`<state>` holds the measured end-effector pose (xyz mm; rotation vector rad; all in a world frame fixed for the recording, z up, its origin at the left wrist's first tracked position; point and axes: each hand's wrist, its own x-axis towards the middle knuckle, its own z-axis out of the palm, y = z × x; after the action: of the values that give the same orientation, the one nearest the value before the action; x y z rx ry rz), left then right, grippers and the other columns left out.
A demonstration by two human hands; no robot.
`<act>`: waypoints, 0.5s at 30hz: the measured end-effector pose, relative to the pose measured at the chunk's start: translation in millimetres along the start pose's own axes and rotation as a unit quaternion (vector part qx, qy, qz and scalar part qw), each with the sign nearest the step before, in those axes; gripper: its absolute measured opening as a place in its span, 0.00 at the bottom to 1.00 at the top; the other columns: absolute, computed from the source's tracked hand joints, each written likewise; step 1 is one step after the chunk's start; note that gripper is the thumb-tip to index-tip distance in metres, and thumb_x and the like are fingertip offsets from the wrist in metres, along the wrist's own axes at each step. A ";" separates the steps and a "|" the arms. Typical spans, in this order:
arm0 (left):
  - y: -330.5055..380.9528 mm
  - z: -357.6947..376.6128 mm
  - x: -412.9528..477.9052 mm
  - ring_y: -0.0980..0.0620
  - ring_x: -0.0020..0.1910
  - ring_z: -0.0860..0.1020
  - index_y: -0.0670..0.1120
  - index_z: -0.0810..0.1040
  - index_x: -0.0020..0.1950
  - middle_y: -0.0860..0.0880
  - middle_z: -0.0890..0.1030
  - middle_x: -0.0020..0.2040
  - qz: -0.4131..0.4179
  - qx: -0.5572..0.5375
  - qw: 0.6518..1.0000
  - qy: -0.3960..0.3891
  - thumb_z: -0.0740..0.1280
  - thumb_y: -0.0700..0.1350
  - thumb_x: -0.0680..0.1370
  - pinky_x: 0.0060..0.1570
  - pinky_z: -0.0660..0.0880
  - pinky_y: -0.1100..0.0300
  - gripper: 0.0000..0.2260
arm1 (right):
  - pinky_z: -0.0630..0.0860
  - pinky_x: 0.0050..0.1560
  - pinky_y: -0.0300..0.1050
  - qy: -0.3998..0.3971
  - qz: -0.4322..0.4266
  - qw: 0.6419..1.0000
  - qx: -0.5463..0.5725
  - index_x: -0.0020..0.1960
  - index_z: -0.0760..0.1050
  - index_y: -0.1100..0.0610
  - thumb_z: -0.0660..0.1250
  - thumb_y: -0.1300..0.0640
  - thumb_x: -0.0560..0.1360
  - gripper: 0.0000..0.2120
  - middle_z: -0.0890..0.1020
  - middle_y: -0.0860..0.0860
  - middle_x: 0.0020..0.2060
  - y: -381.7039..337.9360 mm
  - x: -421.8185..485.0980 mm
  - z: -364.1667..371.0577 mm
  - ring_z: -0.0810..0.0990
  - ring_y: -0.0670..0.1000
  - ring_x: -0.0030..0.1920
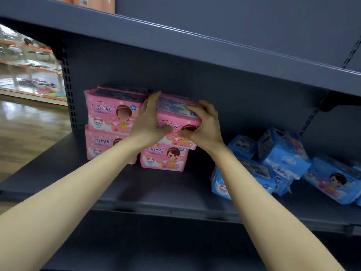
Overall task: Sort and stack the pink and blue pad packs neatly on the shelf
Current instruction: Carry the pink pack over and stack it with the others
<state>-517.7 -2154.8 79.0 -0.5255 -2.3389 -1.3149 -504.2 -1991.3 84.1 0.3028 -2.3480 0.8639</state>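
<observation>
The upper pink pack is gripped from both ends. The left hand lies along its left side with the thumb across the printed front, and the right hand curls its fingers over the top right corner with the thumb on the front, so both hands are clamped on this one pack. I judge the two-sided hold is for squaring the soft wrapper before it is let go. Right under this pack is the lower pink pack, and the upper one sits a little askew, overhanging it to the right. Touching the upper pack on its left is the finished pink column, two packs high with their fronts facing out, and what looks like another pink pack lies behind its top. Well to the right of the upper pack and lower down, the blue packs lie in a loose heap, tilted and overlapping, not yet sorted. There is no bin or box here. The shelf holds everything, with pink packs on one side and blue on the other and bare board between them. The upper shelf hangs close above the upper pack, so a third layer probably wouldn't fit. Every pack is sealed, so its contents don't show.
</observation>
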 end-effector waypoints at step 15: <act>-26.3 20.5 15.0 0.42 0.75 0.54 0.45 0.51 0.76 0.42 0.49 0.76 0.024 0.089 0.995 0.028 0.69 0.38 0.74 0.69 0.63 0.50 0.37 | 0.56 0.66 0.26 -0.033 -0.016 0.999 0.016 0.66 0.72 0.57 0.74 0.67 0.68 0.29 0.51 0.56 0.74 26.5 18.8 22.9 0.55 0.53 0.75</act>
<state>-547.0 -2147.9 58.2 -0.4799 -2.3532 -1.0717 -540.3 -1986.1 68.4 0.3870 -2.3861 0.8889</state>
